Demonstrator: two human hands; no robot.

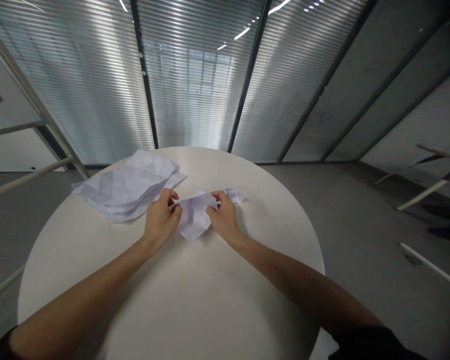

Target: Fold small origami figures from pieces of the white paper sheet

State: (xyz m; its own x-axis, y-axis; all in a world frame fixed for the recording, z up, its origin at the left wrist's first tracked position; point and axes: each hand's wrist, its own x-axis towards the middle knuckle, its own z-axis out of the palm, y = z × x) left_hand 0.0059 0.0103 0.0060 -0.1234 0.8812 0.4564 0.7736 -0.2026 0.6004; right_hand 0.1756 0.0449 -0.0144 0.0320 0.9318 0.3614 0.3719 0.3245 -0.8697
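A small folded piece of white paper (194, 215) lies in the middle of the round white table (195, 300). My left hand (160, 220) pinches its left edge, fingers curled closed on it. At the paper's right edge my right hand (223, 216) grips it the same way. A small folded paper shape (234, 194) sits just beyond my right hand, apart from it.
A pile of creased white sheets (129, 184) lies at the table's far left. Glass walls with blinds (195, 85) stand behind the table. Metal rails (30, 175) are at the left, and wooden furniture legs (427, 175) at the far right on the grey floor.
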